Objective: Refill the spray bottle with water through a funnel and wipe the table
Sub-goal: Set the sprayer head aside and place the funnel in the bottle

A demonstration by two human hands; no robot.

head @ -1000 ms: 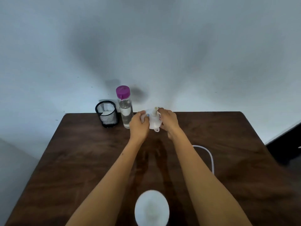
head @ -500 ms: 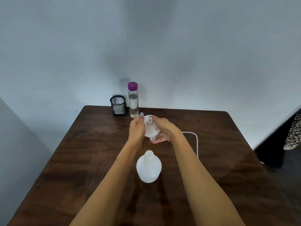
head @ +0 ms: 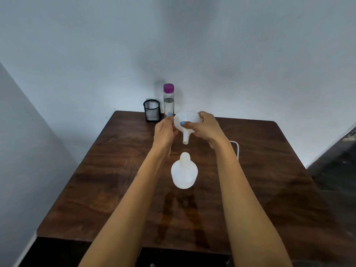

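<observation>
Bottle (head: 184,173) first: a white translucent spray bottle with its spray head off, standing upright on the table (head: 107,180) near the middle, between the two forearms, its open neck pointing up.

Above and just beyond that neck hangs the funnel (head: 186,122), also white and translucent, held clear of the table with its wide mouth up and its spout pointing down toward the bottle; the spout tip and the neck are apart, with bare wood showing between them.

Right hand (head: 207,128) has hold of the funnel, the fingers wrapped round the far side of the cone and the thumb pressed on the near side.

Left hand (head: 163,132) is just beside the funnel's left rim, fingers loosely curled and raised, gripping nothing; whether a fingertip touches the rim cannot be told.

At the table's far edge, by the wall, stands a clear water bottle (head: 169,101) with a purple cap, partly filled and upright. A black mesh cup (head: 152,110) stands just to its left.

Right of the right forearm a thin white tube (head: 237,149) lies curved on the wood.
</observation>
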